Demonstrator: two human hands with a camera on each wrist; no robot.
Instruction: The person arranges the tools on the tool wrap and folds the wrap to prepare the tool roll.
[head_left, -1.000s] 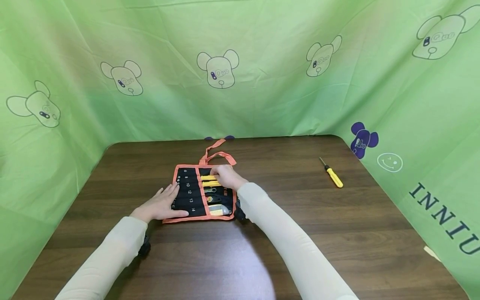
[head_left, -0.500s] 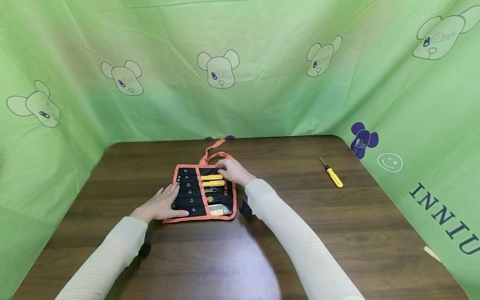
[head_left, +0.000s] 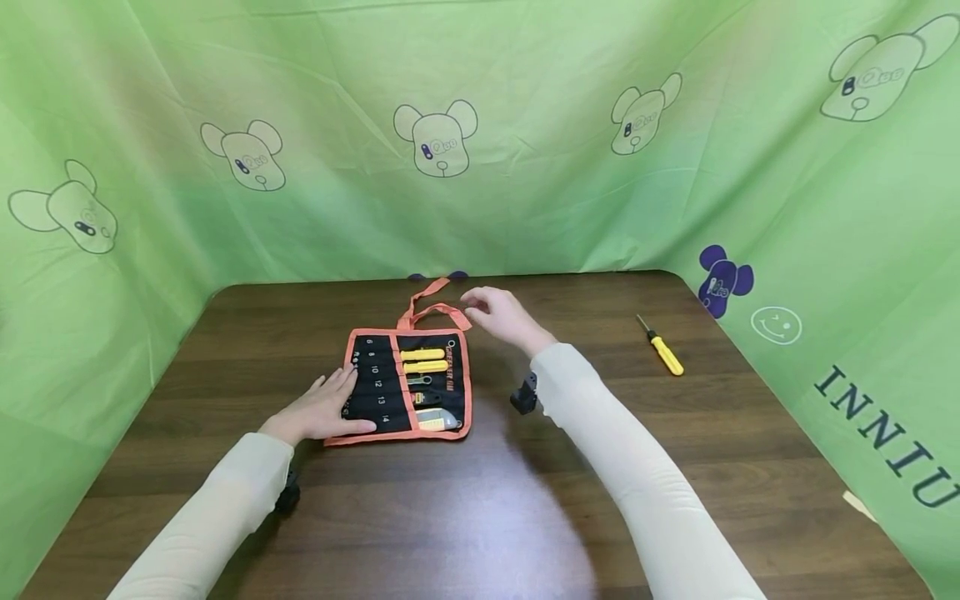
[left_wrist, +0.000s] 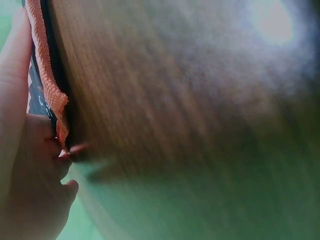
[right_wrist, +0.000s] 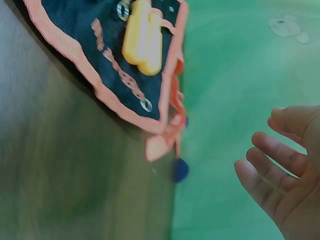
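A black tool pouch (head_left: pixel 378 387) with orange edging lies unrolled on the table. Its pockets hold two yellow handles (head_left: pixel 425 366), a small wrench (head_left: pixel 420 381), a black-handled tool (head_left: pixel 427 399) and a grey-and-yellow utility knife (head_left: pixel 437 419). My left hand (head_left: pixel 326 408) rests spread on the pouch's left edge; in the left wrist view its thumb lies along the orange trim (left_wrist: pixel 46 65). My right hand (head_left: pixel 506 317) hovers beyond the pouch's far right corner, near the orange tie strap (head_left: pixel 442 310). Its fingers are loosely bent and hold nothing, as the right wrist view shows.
A yellow screwdriver (head_left: pixel 662 345) with a black collar lies at the right of the wooden table (head_left: pixel 480 517). Green printed cloth (head_left: pixel 540 200) hangs behind the table and along both sides. A pale strip (head_left: pixel 859 506) sits at the table's right edge.
My right hand has left the yellow handles in the pouch and moved away to the far right, past the corner. The left hand stays in place.
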